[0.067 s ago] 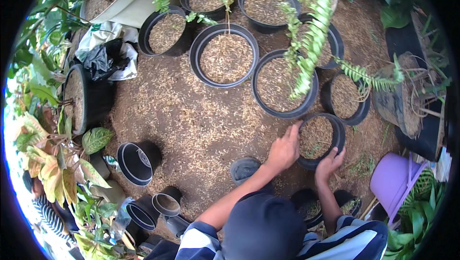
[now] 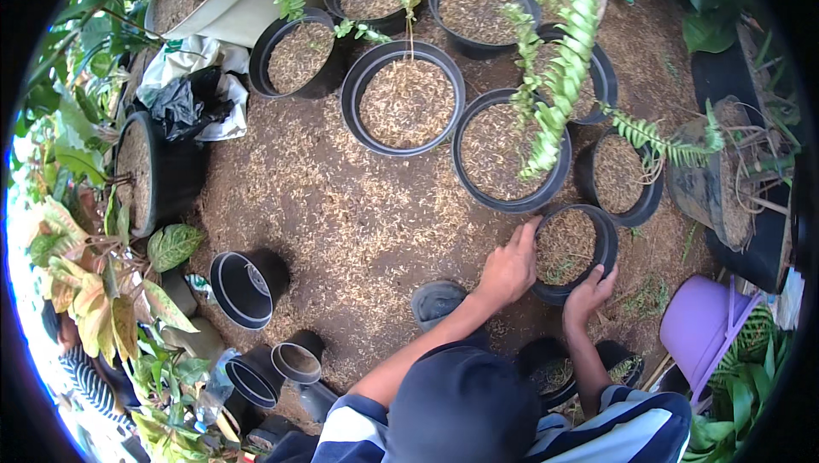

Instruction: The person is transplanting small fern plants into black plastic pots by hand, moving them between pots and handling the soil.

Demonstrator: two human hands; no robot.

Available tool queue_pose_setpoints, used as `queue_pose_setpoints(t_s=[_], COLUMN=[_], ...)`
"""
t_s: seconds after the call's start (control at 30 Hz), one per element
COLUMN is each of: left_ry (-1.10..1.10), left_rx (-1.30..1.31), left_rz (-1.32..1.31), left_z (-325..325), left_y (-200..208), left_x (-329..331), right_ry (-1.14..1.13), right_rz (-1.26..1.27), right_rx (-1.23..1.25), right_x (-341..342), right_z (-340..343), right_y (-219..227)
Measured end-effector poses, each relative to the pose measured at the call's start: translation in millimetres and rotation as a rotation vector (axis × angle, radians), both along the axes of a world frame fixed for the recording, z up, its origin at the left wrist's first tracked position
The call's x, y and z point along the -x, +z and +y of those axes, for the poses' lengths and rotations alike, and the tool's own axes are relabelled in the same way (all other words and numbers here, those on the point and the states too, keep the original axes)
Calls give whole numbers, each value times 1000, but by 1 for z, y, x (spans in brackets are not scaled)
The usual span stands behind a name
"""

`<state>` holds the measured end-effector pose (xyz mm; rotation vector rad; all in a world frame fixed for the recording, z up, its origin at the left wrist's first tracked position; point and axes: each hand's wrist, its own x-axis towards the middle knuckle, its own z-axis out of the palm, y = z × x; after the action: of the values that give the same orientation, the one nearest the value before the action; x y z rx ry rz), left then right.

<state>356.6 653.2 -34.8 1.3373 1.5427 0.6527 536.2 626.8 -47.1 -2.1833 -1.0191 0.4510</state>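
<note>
Both my hands are on a round black plant pot (image 2: 609, 237) filled with a brown, husk-strewn potting mix, with a few green bits at its near side. My left hand (image 2: 510, 269) presses against the pot's left side, fingers together and pointing up along the wall. Around the lower right side curls my right hand (image 2: 589, 294), thumb near the rim. The pot looks upright; its base is hidden, so I cannot tell whether it touches the ground. Just beyond it stand a larger filled pot (image 2: 461, 164) and a smaller filled pot (image 2: 583, 175).
More filled black pots, including one with a stem (image 2: 350, 109), stand at the back, with a fern frond (image 2: 559, 79) hanging over them. An empty black pot (image 2: 277, 282) lies tipped at left. A purple basket (image 2: 693, 322) is at right. Husks litter the soil (image 2: 333, 207).
</note>
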Motion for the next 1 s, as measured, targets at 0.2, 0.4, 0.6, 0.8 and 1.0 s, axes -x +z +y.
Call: queue_pose_setpoints(t_s=[0.2, 0.4, 0.6, 0.8, 1.0], left_ry=[37, 31, 3, -48, -15], left_rx=[5, -7, -6, -139, -291], left_rz=[-8, -8, -36, -116, -143], left_z=[-3, -6, -1, 4, 1], left_y=[-2, -6, -2, -1, -28], left_x=[2, -4, 3, -3, -6], right_ry=[74, 42, 8, -24, 76], right_rz=[-99, -78, 25, 145, 393], right_rx=[-11, -25, -125, -143, -36], right_x=[-3, 7, 7, 8, -7], right_z=[-1, 5, 5, 10, -10], right_y=[-13, 1, -15, -6, 38])
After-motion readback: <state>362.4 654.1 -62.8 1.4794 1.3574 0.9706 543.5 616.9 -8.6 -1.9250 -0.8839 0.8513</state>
